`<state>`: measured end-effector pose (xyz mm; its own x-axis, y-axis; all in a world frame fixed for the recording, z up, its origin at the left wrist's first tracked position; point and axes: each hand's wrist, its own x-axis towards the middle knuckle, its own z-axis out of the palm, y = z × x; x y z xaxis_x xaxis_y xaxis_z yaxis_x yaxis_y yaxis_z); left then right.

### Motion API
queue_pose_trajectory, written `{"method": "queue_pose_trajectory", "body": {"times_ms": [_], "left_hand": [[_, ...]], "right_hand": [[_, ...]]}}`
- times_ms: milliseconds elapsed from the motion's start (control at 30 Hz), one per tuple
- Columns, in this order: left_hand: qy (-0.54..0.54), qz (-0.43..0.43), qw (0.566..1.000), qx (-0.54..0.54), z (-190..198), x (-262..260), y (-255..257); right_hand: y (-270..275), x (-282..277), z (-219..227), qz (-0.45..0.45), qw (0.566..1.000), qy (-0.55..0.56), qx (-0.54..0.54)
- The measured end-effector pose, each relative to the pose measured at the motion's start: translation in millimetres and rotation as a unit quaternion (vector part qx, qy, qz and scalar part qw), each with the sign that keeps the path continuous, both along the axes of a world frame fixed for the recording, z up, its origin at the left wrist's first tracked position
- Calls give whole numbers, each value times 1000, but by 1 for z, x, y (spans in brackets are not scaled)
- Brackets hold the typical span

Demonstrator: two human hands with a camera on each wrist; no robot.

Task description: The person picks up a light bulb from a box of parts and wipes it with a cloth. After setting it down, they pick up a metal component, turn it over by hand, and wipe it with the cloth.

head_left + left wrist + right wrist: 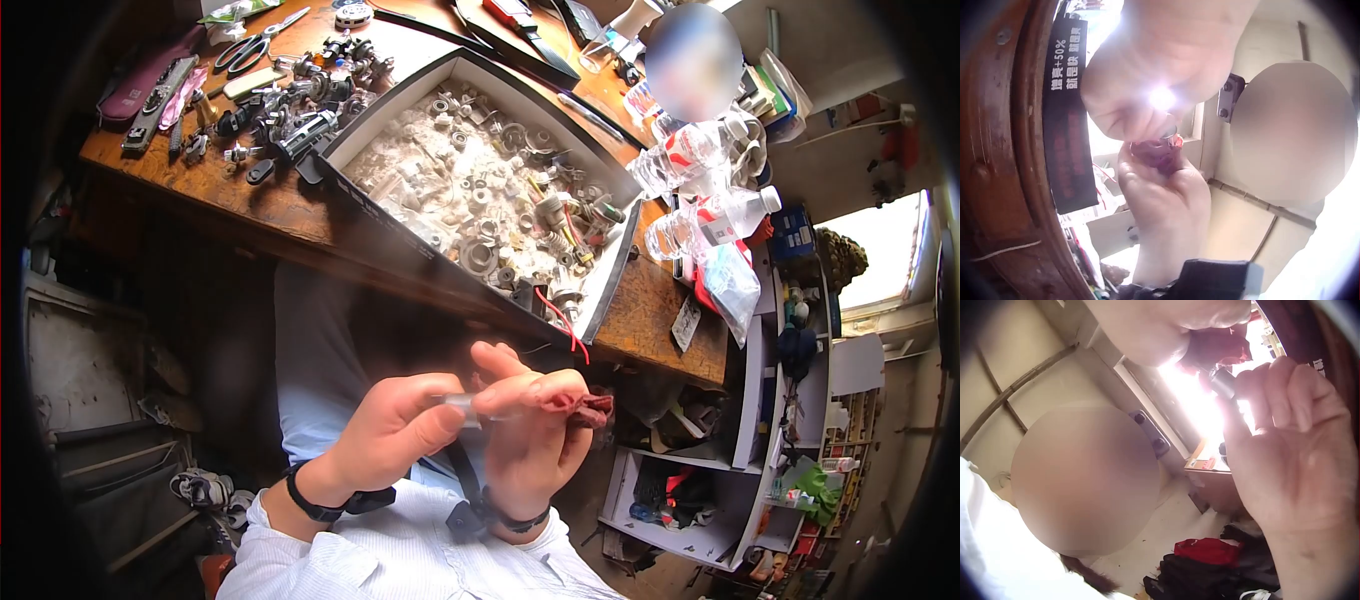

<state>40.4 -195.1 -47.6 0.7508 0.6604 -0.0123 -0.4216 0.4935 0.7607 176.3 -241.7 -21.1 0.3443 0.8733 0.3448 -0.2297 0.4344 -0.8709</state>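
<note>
In the head view my left hand (385,428) pinches a small silvery cylindrical piece (460,403) between thumb and fingers, above my lap. My right hand (530,455) faces it, gripping a crumpled dark red cloth (582,408) whose folds stick out past the fingers. The right wrist view shows the cylinder (1223,383) at the left fingertips, one end right at the cloth (1213,349). From the left wrist, the cloth (1157,153) sits between both hands, and fingers hide most of the piece. Its exact kind I cannot tell.
A shallow black-edged box (430,235) of dusty bulbs and small parts lies on the wooden table (230,205). More bulbs (300,105) are heaped left of it, near scissors (255,45). Water bottles (715,220) lie on the right; shelves (670,535) stand below.
</note>
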Motion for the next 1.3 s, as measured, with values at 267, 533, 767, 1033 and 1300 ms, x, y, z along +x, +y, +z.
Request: {"method": "queue_pose_trajectory", "body": {"times_ms": [267, 533, 767, 1033, 1300], "left_hand": [[62, 53, 989, 123, 2, -3, -3], [9, 47, 998, -29, 4, -3, 2], [3, 64, 998, -11, 4, -9, 0], [19, 110, 993, 33, 7, -14, -1], [66, 162, 970, 170, 8, -18, -4]], "right_hand": [[1, -4, 0, -163, 987, 1, -10], [6, -6, -5, -164, 981, -79, 74], [2, -3, -2, -203, 900, -379, 77], [0, -7, 10, -184, 876, -442, 54], [-1, -13, 6, -218, 892, -388, 81]]}}
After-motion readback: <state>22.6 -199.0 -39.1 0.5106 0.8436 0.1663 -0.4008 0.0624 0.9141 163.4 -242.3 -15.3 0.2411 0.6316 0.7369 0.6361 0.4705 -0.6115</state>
